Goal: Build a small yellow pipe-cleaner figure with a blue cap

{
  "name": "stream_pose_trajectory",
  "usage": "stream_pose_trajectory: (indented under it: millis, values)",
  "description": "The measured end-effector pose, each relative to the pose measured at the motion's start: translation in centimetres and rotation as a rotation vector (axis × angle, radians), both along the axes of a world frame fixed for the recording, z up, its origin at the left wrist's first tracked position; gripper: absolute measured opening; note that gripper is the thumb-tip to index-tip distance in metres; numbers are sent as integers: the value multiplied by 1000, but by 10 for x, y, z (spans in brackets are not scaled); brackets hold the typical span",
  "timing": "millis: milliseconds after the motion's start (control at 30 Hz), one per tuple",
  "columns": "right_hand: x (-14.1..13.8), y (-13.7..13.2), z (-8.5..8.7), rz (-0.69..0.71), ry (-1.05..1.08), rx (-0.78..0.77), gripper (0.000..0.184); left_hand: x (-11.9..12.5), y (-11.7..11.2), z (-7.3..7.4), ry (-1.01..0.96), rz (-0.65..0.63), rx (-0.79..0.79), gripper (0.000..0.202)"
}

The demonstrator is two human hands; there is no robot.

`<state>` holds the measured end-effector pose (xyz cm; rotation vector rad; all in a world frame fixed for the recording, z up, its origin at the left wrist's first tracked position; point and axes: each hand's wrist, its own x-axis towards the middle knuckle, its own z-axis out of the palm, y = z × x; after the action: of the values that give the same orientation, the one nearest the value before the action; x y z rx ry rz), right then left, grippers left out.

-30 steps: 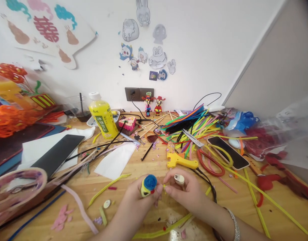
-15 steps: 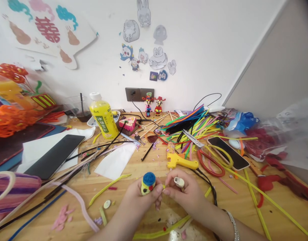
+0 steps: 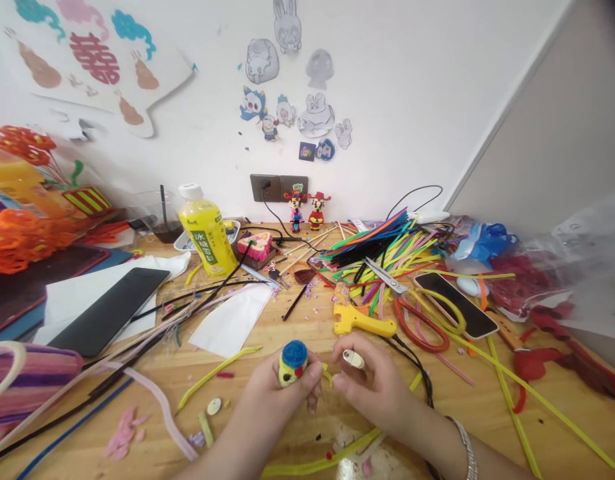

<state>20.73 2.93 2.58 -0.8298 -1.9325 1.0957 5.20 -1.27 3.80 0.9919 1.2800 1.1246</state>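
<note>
My left hand (image 3: pixel 275 400) is closed round a small fuzzy figure (image 3: pixel 291 363) with a yellow body, a blue spiral top and a red spot. My right hand (image 3: pixel 375 387) is closed beside it, holding a small white and silver tube-shaped object (image 3: pixel 354 359) between thumb and fingers. Its fingertips pinch a short yellow pipe-cleaner end (image 3: pixel 327 373) that sticks out from the figure. Both hands hover just above the wooden table (image 3: pixel 267 337) near its front edge. A silver bracelet (image 3: pixel 466 443) circles my right wrist.
A yellow glue gun (image 3: pixel 362 323) lies just beyond my hands, its black cord running right. Scissors (image 3: pixel 387 275) rest on a heap of coloured pipe cleaners (image 3: pixel 382 250). A phone (image 3: pixel 455 303) lies right, a black tablet (image 3: pixel 110 310) and yellow bottle (image 3: pixel 206 233) left.
My hands have shifted slightly. The right hand's fingers moved a little apart from the figure, and the white object in it has tilted. The purple hoop at the left edge has left view.
</note>
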Motion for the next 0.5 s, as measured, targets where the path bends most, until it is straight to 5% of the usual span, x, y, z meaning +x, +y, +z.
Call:
stream_pose_trajectory:
  millis: [267, 500]
  values:
    - [-6, 0, -1, -21, 47, 73, 7, 3, -1, 2, 0, -50, -24, 34]
    - [-5, 0, -2, -48, -12, 17, 9, 3, -1, -4, -186, -51, -103, 37]
